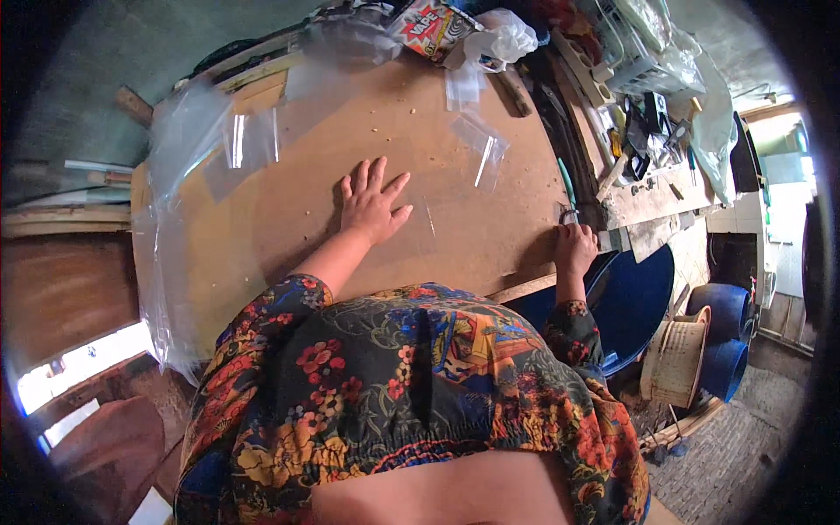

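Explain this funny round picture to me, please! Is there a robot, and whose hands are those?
There's no robot in it: these are a person's own bare hands. The one picture comes from a wide camera worn on the person's head, looking down, so straight edges look bent and we see their flowery top below.

The left hand lies flat with fingers spread on a brown tabletop, not gripping anything. The right hand is curled at the table's right edge; its fingers hide whether it holds something. Clear plastic pieces lie at the left and farther right, and a crumpled white bag sits at the far edge. Below the right edge is a big blue tub.
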Motion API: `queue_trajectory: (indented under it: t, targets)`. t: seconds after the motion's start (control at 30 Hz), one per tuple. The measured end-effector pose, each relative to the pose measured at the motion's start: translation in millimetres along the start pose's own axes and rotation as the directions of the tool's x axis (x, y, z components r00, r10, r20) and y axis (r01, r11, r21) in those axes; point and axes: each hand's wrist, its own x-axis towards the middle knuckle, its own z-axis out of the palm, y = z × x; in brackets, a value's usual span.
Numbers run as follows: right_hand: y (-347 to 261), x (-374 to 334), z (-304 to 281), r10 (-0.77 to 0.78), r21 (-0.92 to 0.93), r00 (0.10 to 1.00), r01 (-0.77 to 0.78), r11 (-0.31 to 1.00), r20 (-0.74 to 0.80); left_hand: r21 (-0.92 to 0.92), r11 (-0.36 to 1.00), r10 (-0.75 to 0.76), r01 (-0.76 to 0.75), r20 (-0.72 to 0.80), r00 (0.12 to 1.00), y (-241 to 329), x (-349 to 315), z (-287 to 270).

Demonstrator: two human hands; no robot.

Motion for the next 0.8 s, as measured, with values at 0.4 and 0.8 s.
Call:
queue_trajectory:
  t: [0.4, 0.8]
  targets:
    - [-115, 10, -25, -0.427, 0.626, 0.900, 0.283, 0.727, 0.088, -0.049, 0.998, -0.036, 0.036, 0.000, 0.999, -1, -3, 1]
    - [-194, -2, -14, -0.681, 0.503, 0.733, 0.591, 0.630, -0.009, -0.089, 0.995, -0.050, 0.050, -0.005, 0.999, -2, -4, -1]
